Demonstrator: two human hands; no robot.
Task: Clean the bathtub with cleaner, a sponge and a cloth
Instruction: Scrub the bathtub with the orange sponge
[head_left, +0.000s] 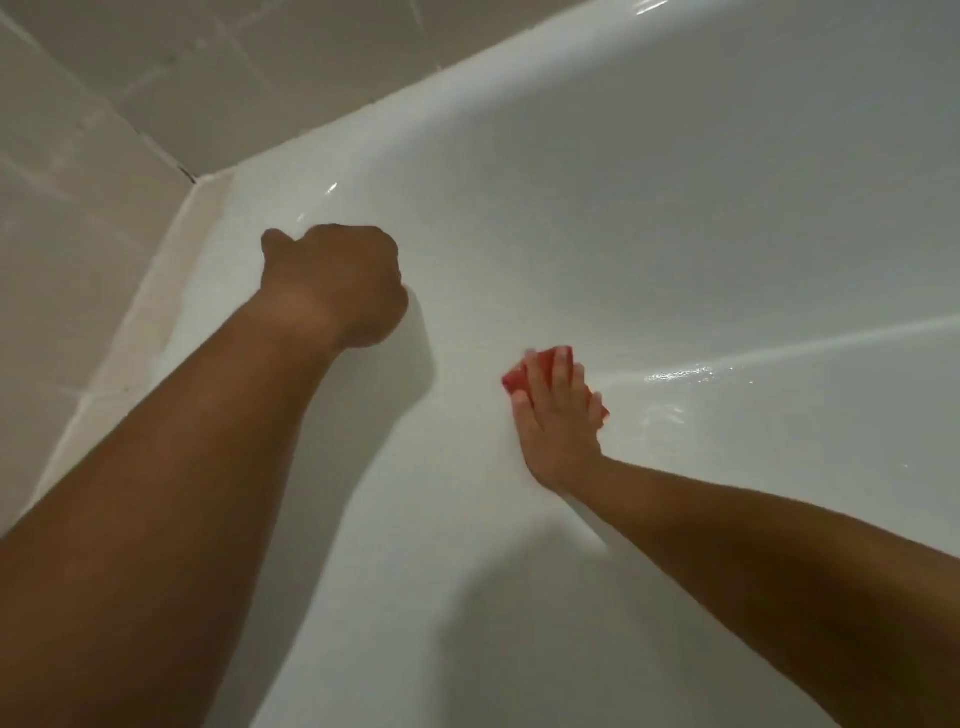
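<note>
The white bathtub (675, 234) fills the view, seen from above its near corner. My right hand (558, 421) lies flat with straight, spread fingers and presses a red sponge (544, 362) against the tub's inner wall. Only the sponge's red edges show beyond the fingers. My left hand (332, 286) rests on the tub's rim (249, 223) near the corner, with its fingers curled over the rim's inner edge and hidden from me. Wet streaks glisten on the tub surface to the right of the sponge. No cleaner bottle or cloth is in view.
Beige tiled walls (78, 208) meet the tub's rim at the upper left, with a sealant strip (171, 291) along the joint. The tub's inner surface spreads out to the right and toward the top.
</note>
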